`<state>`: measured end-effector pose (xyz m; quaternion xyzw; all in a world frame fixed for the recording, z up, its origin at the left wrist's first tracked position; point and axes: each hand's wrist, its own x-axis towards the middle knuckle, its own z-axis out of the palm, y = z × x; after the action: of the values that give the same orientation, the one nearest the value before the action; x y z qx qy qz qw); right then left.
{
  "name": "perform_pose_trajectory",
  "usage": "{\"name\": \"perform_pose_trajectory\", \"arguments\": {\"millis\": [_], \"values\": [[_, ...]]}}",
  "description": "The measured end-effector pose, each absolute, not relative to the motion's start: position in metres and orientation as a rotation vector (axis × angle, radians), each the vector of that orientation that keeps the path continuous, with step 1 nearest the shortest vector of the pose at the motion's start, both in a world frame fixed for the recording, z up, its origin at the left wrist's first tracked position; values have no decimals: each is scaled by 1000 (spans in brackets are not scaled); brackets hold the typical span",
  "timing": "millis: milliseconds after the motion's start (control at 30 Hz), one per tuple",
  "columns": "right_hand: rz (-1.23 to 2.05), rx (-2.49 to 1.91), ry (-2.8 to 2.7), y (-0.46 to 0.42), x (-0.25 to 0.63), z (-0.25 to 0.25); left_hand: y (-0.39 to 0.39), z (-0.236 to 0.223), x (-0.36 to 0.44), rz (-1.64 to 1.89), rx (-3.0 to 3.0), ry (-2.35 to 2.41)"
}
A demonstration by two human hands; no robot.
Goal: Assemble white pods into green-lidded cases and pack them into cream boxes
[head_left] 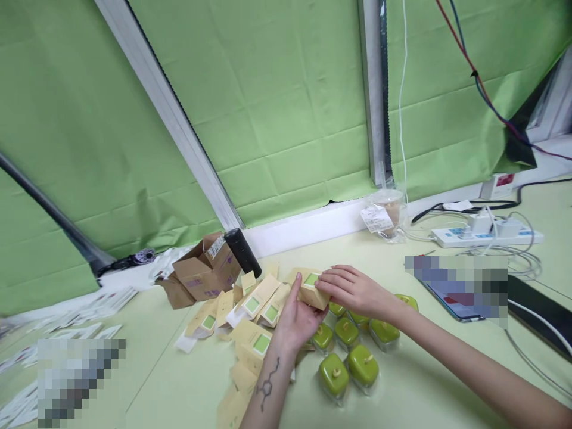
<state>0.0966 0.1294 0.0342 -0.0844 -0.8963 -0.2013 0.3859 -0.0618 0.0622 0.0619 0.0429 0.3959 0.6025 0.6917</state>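
Note:
Both my hands are on a small tan cardboard box [318, 296] with a green label, held above the table. My left hand [298, 322] cups it from below with the thumb up its side. Over its right end lie the bent fingers of my right hand [353, 290]. Left of the hands is a heap of flattened tan boxes [260, 296] with green square labels. Beneath and right of them stand several glossy green square containers [363, 364] with small beige knobs and clear lower parts; my right forearm hides some.
Behind the heap are an open brown carton [208, 274] and a black cylinder [242, 253]. A bagged drink cup [388, 214] stands by the wall. To the right lie a power strip [487, 237], cables and a phone [456, 298]. White printed papers [80, 322] spread at left.

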Motion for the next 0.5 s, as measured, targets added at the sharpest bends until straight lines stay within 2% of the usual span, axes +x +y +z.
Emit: {"name": "perform_pose_trajectory", "arguments": {"millis": [200,500], "values": [[-608,-207,-2152,123,98,32,62,56,-55,1509,167,899],[-513,-150,-2230,112,90,31,65,57,-72,1595,262,1027]]}}
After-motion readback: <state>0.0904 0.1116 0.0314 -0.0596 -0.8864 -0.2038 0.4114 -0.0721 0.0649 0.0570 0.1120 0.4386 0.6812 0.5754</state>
